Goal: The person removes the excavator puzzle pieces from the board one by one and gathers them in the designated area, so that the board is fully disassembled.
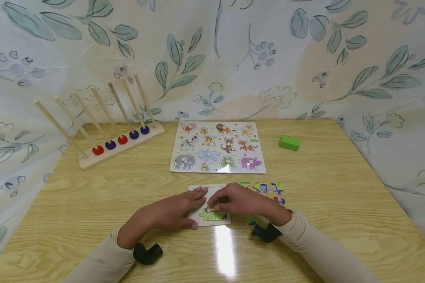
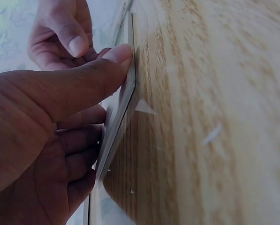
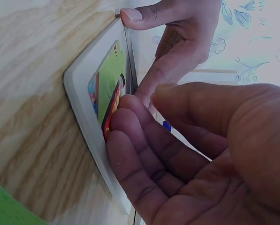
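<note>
A small white puzzle board (image 1: 198,221) lies on the table between both hands, with joined green puzzle pieces (image 1: 209,216) set along its near side. My left hand (image 1: 177,210) rests on the board's left side, fingers over its face and thumb at the near left corner. In the left wrist view, the thumb (image 2: 100,70) touches the board's edge. Bent fingertips of my right hand (image 1: 241,198) touch a black, red and yellow part of the picture (image 3: 112,108). The right thumb (image 3: 191,101) stands apart from those fingers. Part of the board is hidden beneath the hands.
Loose jigsaw pieces (image 1: 278,188) lie right of the board, partly behind the right hand. Farther back are an animal peg puzzle (image 1: 217,168) and a green block (image 1: 289,143). A wooden stand (image 1: 134,138) with upright rods and red and blue beads stands at back left.
</note>
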Demonstrator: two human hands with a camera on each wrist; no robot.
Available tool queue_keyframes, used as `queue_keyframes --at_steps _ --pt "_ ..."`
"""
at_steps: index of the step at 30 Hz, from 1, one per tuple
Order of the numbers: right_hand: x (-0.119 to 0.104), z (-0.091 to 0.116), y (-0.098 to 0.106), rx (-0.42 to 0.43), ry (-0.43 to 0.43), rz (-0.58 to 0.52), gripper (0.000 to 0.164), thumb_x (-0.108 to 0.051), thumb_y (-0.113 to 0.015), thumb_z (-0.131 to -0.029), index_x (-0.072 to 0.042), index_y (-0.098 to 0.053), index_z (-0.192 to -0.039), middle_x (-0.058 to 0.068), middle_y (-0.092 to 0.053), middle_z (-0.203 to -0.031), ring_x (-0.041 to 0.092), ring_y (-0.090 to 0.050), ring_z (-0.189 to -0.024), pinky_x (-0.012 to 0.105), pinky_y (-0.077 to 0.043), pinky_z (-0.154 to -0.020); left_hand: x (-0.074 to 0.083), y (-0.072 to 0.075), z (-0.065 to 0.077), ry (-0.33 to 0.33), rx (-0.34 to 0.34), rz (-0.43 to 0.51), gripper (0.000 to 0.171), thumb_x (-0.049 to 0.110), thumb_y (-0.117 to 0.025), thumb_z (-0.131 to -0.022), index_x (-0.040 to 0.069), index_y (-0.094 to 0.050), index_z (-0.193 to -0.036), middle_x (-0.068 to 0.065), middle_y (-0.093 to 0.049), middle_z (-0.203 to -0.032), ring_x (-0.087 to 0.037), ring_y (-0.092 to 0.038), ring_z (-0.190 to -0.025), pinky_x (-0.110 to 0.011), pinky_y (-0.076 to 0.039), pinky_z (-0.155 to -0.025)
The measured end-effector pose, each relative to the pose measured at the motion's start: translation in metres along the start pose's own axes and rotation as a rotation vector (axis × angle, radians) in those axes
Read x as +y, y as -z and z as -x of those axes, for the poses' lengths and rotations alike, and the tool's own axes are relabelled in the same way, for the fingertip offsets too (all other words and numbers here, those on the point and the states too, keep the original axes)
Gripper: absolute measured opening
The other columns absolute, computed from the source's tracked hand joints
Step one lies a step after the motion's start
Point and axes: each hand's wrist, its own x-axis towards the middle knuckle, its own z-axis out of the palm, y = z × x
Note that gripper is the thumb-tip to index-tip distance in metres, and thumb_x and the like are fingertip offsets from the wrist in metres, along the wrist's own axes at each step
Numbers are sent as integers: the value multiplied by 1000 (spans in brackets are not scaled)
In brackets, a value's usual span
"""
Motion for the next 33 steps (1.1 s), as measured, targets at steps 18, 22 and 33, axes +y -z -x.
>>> queue_keyframes --at_steps 18,22,33 --pt "-2 -2 -1 -13 6 -36 18 1 -59 -95 -1 -70 -110 0 -71 -99 8 -64 -91 25 -52 -83 1 -1 0 25 5 7 75 30 -71 -90 2 -35 -150 -7 -17 -161 -23 -15 -146 -41 -23 -114" --pt "0 -3 -3 -12 38 -48 19 2 -60 -94 -1 -70 -110 2 -69 -101 9 -64 -93 26 -52 -84 1 -2 0 25 7 6 74 30 -71 -90 3 -36 -150 -7 -17 -161 -23 -15 -146 -41 -23 -114" --pt "2 -2 -9 7 82 -30 18 3 -62 -93 -3 -71 -107 1 -63 -98 9 -61 -86 26 -54 -76 0 -3 -1 15 10 13 74 29 -71 -90 2 -36 -149 -8 -18 -160 -24 -16 -146 -42 -25 -114"
